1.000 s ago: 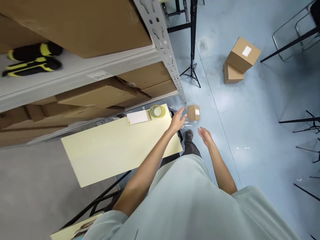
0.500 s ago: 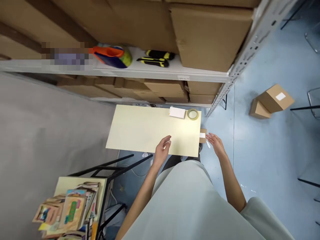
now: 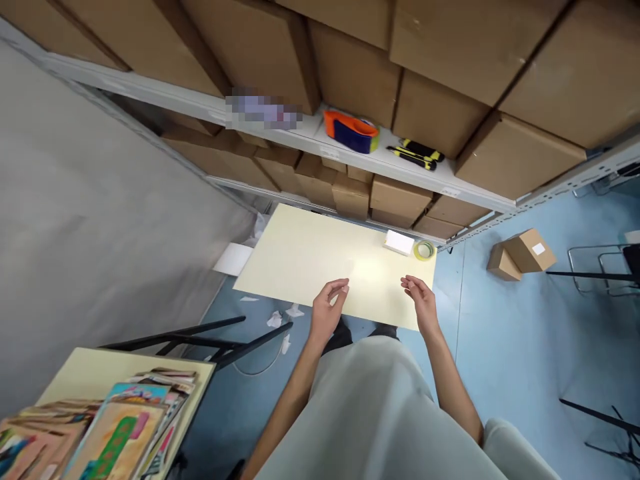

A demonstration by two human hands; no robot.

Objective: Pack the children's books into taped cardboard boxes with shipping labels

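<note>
My left hand (image 3: 329, 308) is held over the front edge of the pale yellow table (image 3: 300, 253), its fingers bent and thumb apart, with nothing visible in it. Over the table's right part hovers my right hand (image 3: 421, 303), also empty, fingers loosely spread. Near the table's back right corner lies a white stack or block of paper labels (image 3: 399, 243), and beside it a roll of clear tape (image 3: 424, 251). Neither hand touches these things.
Metal shelving (image 3: 320, 143) with cardboard boxes (image 3: 355, 73) stands behind the table. One shelf holds a tape dispenser (image 3: 353, 132) and black-yellow cutters (image 3: 415, 155). Books (image 3: 120, 427) are piled at lower left. Two boxes (image 3: 530, 250) sit on the floor at right.
My view has turned and shifted. My right hand has come leftward from beyond the table's right end to over it. The small labelled box by that end is no longer visible.
</note>
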